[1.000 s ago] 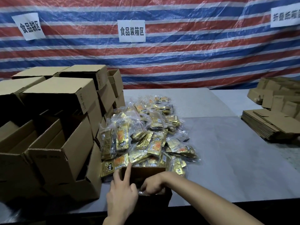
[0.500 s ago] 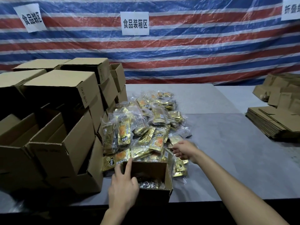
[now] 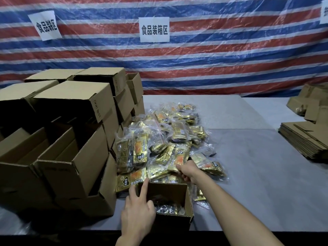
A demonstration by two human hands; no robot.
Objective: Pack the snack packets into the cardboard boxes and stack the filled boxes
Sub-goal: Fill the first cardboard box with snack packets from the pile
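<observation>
Head view: the open cardboard box [image 3: 189, 203] is recorded at the near edge of the table [image 3: 248, 166], with packets visible in its bottom. The left hand [image 3: 138, 213] is laid against the box's left wall, fingers extended, index past the rim. The right hand [image 3: 188, 172] is curled onto a gold packet [image 3: 178, 159] at the near edge of the snack packet pile [image 3: 159, 139], just behind the box. Stacked boxes [image 3: 74, 139] are noted at left, flat cartons [image 3: 305, 141] at far right.
</observation>
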